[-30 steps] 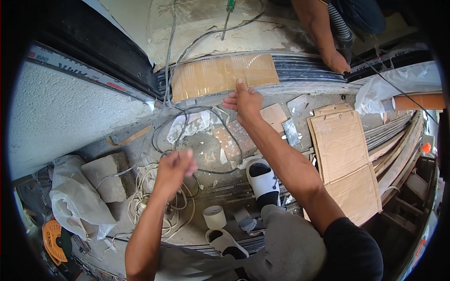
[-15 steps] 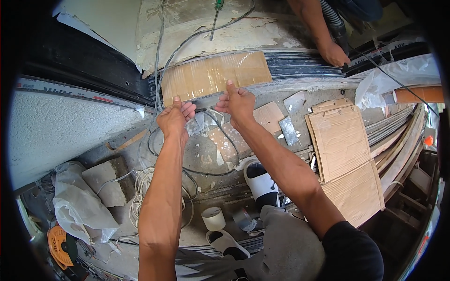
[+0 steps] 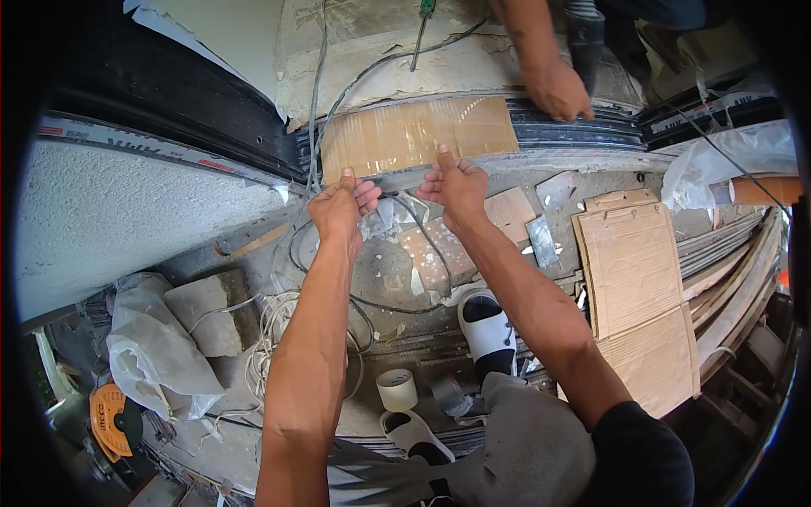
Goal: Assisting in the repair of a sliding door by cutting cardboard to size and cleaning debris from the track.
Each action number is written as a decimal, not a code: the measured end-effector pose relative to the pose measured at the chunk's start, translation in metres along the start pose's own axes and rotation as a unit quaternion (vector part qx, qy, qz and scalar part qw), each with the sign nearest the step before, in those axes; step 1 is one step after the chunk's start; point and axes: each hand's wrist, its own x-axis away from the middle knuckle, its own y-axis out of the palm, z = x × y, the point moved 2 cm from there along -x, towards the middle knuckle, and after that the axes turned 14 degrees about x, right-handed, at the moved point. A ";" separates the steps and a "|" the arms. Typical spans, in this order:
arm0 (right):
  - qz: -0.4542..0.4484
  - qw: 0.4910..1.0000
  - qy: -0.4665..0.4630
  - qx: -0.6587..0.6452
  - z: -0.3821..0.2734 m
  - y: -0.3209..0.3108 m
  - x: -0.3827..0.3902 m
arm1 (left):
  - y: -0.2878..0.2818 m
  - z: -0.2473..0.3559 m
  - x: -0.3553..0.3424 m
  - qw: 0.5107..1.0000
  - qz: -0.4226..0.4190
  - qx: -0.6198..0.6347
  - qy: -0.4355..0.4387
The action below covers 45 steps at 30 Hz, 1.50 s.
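Note:
A brown cardboard sheet (image 3: 414, 135), shiny with clear tape, lies over black ridged strips at the far side. My left hand (image 3: 342, 207) is at its lower left corner, thumb up against the edge and fingers curled beside crumpled clear film (image 3: 380, 218). My right hand (image 3: 456, 182) is at the lower edge's middle, index finger stretched onto the cardboard. A pale strip (image 3: 397, 179) runs between both hands along that edge; whether either hand grips it is unclear.
Another person's hand (image 3: 557, 89) rests on the black strips (image 3: 574, 127) past the cardboard. Cables (image 3: 321, 76) and a green screwdriver (image 3: 422, 25) lie beyond. Nearer me are a white sandal (image 3: 488, 325), tape rolls (image 3: 397, 389), cardboard sheets (image 3: 634, 270), a stone block (image 3: 207, 308) and plastic bags (image 3: 152, 355).
My left hand has risen from near the cable coil to the cardboard's lower left corner. My right hand stays at the cardboard's lower edge.

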 end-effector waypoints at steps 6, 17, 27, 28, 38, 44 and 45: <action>-0.040 0.999 0.021 -0.030 0.001 -0.012 0.002 | -0.009 -0.002 0.003 0.999 -0.026 0.039 -0.025; -0.344 0.924 0.114 0.123 0.050 -0.118 0.148 | -0.066 0.010 0.119 0.992 -0.089 0.011 -0.085; 0.006 0.721 0.107 0.684 0.121 -0.300 0.203 | -0.104 0.038 0.091 0.990 -0.123 -0.053 0.048; -0.006 0.701 0.104 0.706 0.138 -0.314 0.211 | -0.102 0.035 0.087 0.987 -0.133 -0.075 0.045; -0.077 0.680 0.156 0.712 0.184 -0.327 0.242 | -0.097 0.023 0.099 0.976 -0.153 -0.115 0.106; 0.058 0.747 0.048 0.660 0.142 -0.321 0.248 | -0.078 0.009 0.105 0.964 -0.158 -0.211 0.026; 0.127 0.747 0.000 0.652 0.132 -0.321 0.241 | -0.082 0.008 0.097 0.964 -0.157 -0.212 0.023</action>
